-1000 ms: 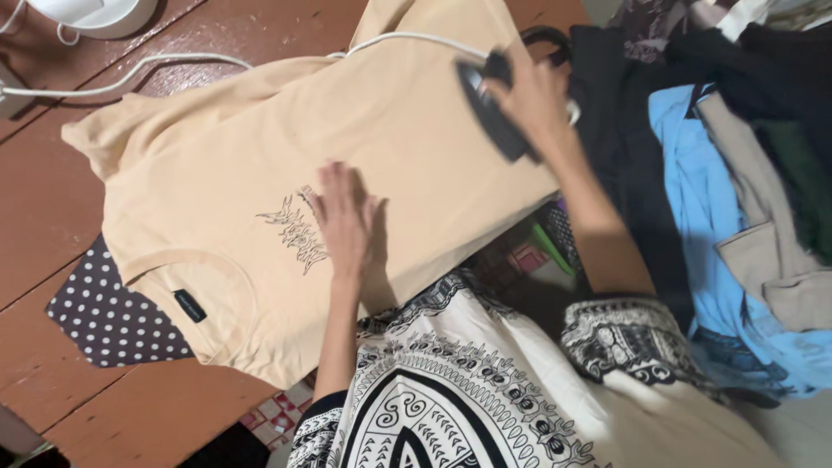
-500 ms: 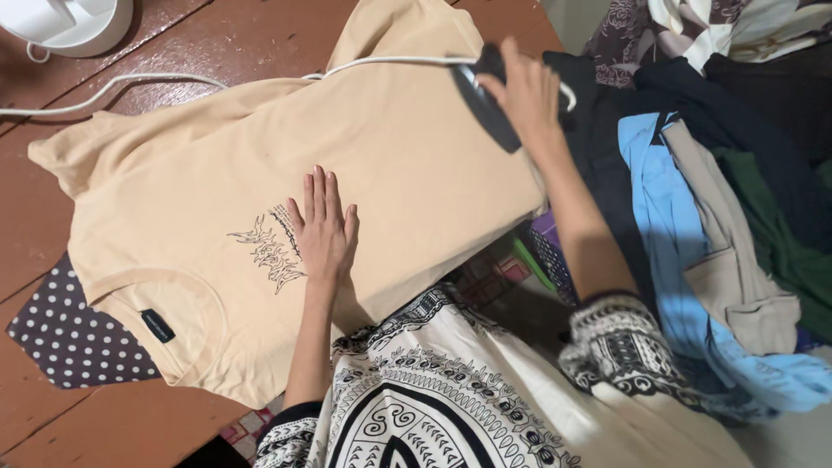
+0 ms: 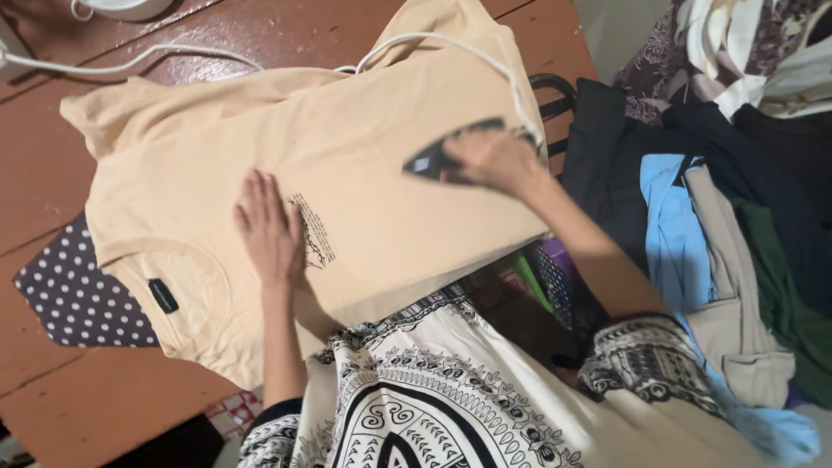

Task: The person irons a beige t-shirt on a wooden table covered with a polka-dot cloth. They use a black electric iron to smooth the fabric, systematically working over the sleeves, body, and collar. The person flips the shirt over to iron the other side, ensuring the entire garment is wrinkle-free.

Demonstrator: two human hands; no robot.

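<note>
A beige T-shirt (image 3: 364, 147) with a small dark print lies flat on a reddish wooden table (image 3: 104, 407). My left hand (image 3: 269, 227) presses flat on the shirt, fingers spread, partly covering the print. My right hand (image 3: 490, 160) grips the handle of a dark electric iron (image 3: 438, 156), whose soleplate rests on the shirt's right part. The iron's white cord (image 3: 451, 48) loops back across the shirt toward the table's far left.
A dark polka-dot cloth (image 3: 74, 295) pokes out under the shirt at left. A heap of clothes (image 3: 702, 225), blue, tan, black and green, fills the right side. A white appliance (image 3: 121, 7) sits at the top edge. My patterned black-and-white garment (image 3: 433, 399) covers the foreground.
My right hand has brought the iron from the shirt's far right edge down and left onto the shirt. My left hand slid left over the print.
</note>
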